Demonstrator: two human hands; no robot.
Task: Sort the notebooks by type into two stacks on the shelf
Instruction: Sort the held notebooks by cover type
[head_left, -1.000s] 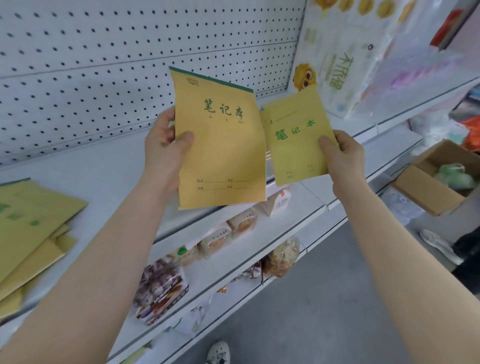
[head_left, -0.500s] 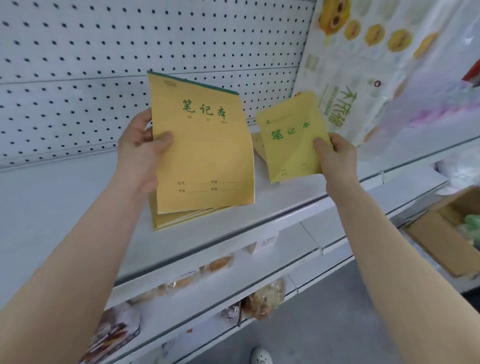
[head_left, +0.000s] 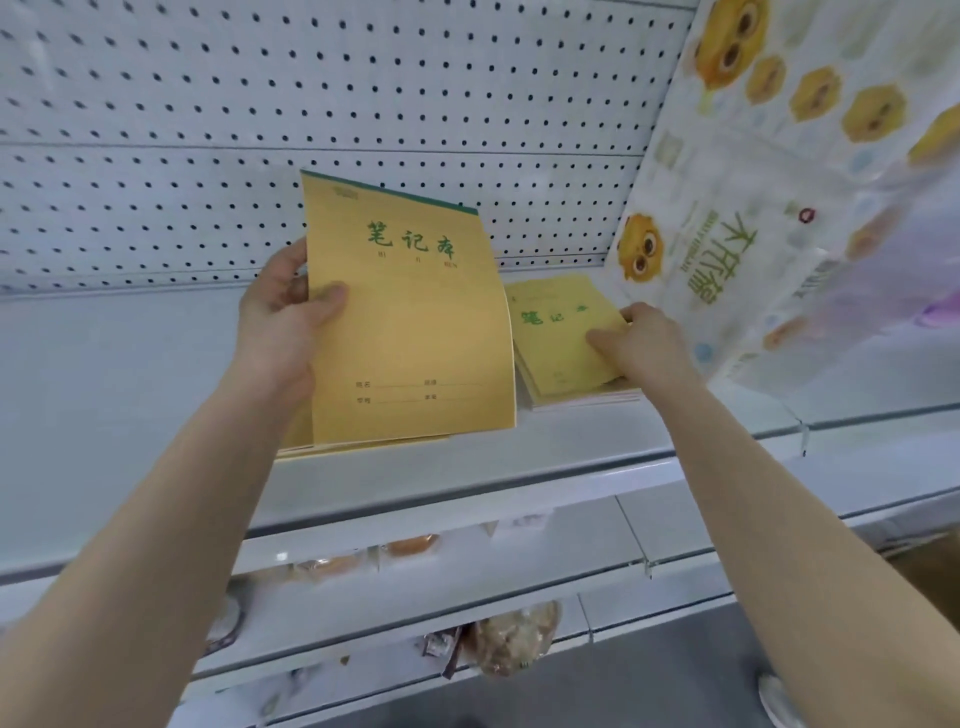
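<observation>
My left hand (head_left: 283, 332) grips a large orange-yellow notebook (head_left: 410, 322) with green characters, held upright by its left edge above a stack of large notebooks (head_left: 311, 449) lying on the white shelf (head_left: 130, 395). Most of that stack is hidden behind the held notebook. To the right, my right hand (head_left: 641, 345) pinches the right edge of a small yellow-green notebook (head_left: 561, 332), which lies on top of a stack of small notebooks (head_left: 587, 397) on the same shelf.
A white pegboard (head_left: 363, 104) backs the shelf. A large plastic-wrapped tissue pack (head_left: 779, 208) with yellow cartoon faces stands just right of the small stack. Lower shelves hold packaged snacks (head_left: 511, 642). Grey floor shows at the bottom.
My right hand has lowered the small notebook from the air onto the small stack on the shelf. My left hand keeps the large notebook upright, now over the large stack. The view has tilted up.
</observation>
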